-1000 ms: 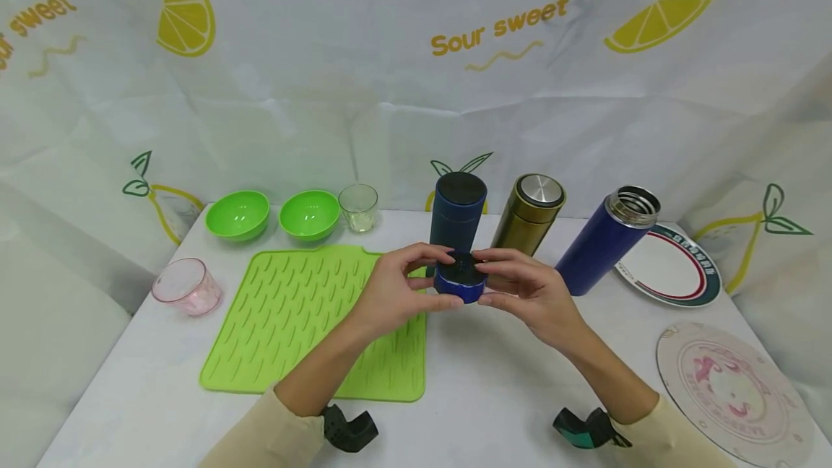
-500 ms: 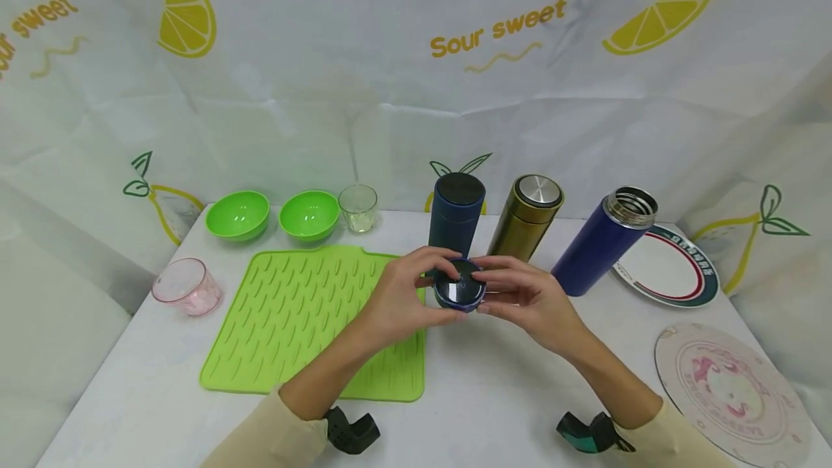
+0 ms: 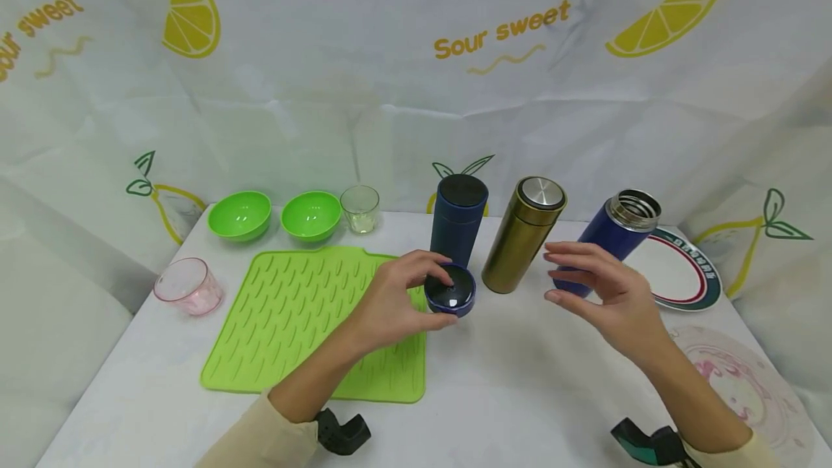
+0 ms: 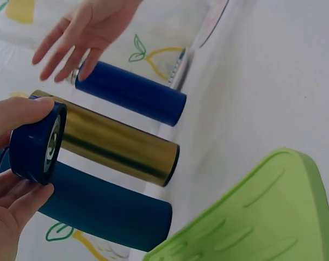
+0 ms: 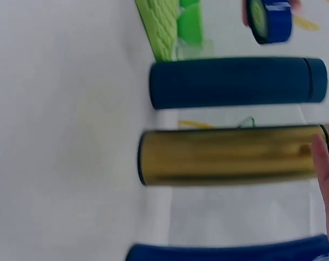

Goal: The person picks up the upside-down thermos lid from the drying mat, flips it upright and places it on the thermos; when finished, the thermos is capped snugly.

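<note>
My left hand (image 3: 395, 303) pinches a blue bottle lid (image 3: 450, 291) with a dark glossy top between thumb and fingers, above the table. In the left wrist view the lid's underside (image 4: 53, 144) faces right. My right hand (image 3: 614, 303) holds nothing; its fingers are spread and gently bent, in front of the blue thermos bottle (image 3: 613, 232). That bottle stands upright without a lid, its steel mouth showing and its lower part partly hidden by the hand. Between the hands stands a gold thermos bottle (image 3: 516, 248) with its lid on. A dark teal-blue thermos bottle (image 3: 457, 226), also capped, stands behind the lid.
A green ridged mat (image 3: 305, 323) lies at the left. Behind it are two green bowls (image 3: 239, 217) and a clear glass (image 3: 360, 209); a pink glass (image 3: 190, 287) stands further left. A rimmed plate (image 3: 676, 269) and a pink round mat (image 3: 734, 381) lie at the right.
My right hand has let go of the lid and moved right, toward the blue bottle. My left hand keeps the lid, now tilted with its top more toward the head camera and slightly lower.
</note>
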A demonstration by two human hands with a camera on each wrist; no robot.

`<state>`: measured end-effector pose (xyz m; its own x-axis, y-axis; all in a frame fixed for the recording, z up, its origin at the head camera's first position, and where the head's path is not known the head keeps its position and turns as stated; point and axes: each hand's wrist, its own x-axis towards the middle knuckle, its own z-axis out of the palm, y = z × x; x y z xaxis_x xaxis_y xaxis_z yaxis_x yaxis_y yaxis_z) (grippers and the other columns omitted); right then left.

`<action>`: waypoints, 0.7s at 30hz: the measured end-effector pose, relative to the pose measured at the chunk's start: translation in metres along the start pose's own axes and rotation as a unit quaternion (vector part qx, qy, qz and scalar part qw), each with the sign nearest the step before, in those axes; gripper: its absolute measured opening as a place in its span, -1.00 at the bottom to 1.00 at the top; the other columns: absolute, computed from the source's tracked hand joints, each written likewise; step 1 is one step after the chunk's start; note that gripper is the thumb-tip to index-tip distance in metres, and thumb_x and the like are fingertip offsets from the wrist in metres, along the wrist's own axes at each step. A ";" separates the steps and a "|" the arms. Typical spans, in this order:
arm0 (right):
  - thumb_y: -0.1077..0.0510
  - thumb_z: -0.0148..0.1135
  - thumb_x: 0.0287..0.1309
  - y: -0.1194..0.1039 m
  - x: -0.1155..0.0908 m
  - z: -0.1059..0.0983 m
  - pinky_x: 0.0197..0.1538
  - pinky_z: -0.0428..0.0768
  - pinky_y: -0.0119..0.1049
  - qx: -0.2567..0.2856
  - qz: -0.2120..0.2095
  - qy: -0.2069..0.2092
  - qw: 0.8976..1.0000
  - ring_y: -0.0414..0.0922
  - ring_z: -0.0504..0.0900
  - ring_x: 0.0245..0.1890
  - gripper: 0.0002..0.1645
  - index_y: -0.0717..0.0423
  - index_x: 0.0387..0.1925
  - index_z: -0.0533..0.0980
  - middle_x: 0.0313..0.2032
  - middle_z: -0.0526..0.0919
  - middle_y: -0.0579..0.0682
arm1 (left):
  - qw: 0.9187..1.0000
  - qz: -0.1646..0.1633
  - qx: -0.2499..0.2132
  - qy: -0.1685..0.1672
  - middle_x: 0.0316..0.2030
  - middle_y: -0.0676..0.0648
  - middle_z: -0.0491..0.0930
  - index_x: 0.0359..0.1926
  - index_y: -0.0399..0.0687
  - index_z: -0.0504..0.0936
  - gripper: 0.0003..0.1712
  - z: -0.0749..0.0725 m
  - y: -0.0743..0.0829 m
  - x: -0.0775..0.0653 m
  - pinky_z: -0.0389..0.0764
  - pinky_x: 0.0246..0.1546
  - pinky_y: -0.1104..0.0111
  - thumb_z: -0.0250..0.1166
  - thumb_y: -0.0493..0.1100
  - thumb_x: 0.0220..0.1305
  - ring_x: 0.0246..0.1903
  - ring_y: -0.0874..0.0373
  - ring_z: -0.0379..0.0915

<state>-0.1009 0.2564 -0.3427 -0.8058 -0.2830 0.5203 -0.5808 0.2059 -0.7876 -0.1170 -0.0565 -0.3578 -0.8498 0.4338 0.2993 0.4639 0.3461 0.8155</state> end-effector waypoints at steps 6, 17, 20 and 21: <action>0.70 0.37 -0.12 0.004 0.003 -0.033 0.15 0.67 -0.48 0.088 -0.086 0.128 0.984 -0.07 0.63 0.18 -0.38 0.72 0.08 0.44 0.16 0.63 0.15 | 1.000 0.015 0.019 -0.007 0.18 0.00 0.65 -0.10 0.00 0.80 -0.58 -0.002 -0.001 -0.002 0.61 0.29 0.16 0.65 -0.18 -0.06 0.25 0.06 0.54; 0.74 0.31 -0.13 0.039 0.003 -0.053 0.29 0.53 -0.53 0.069 0.049 0.338 0.937 -0.07 0.34 0.39 0.03 0.15 0.40 0.32 0.33 0.43 0.01 | 0.999 0.042 0.028 -0.011 0.19 -0.03 0.65 -0.07 0.03 0.83 -0.58 -0.002 -0.006 -0.002 0.58 0.32 0.15 0.65 -0.14 -0.04 0.26 0.08 0.55; 0.69 0.34 -0.09 0.053 -0.001 -0.053 0.42 0.45 -0.48 0.070 0.132 0.320 0.936 -0.09 0.26 0.46 0.15 -0.02 0.48 0.18 0.41 0.31 -0.08 | 0.999 0.046 0.025 -0.012 0.22 -0.05 0.64 -0.07 0.02 0.83 -0.58 -0.001 -0.006 -0.002 0.57 0.33 0.15 0.65 -0.15 -0.04 0.27 0.07 0.56; 0.67 0.35 -0.07 0.057 -0.002 -0.053 0.45 0.43 -0.46 0.072 0.151 0.311 0.936 -0.09 0.25 0.47 0.17 -0.06 0.50 0.15 0.42 0.29 -0.08 | 0.998 0.047 0.026 -0.012 0.23 -0.06 0.64 -0.07 0.02 0.83 -0.57 -0.001 -0.007 -0.002 0.57 0.33 0.15 0.65 -0.15 -0.04 0.27 0.07 0.55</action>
<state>-0.1383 0.3180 -0.3710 -0.8677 0.3771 0.3238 -0.3310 0.0477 -0.9424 -0.1183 -0.0602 -0.3636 -0.7959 0.4858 0.3612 0.5544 0.3452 0.7573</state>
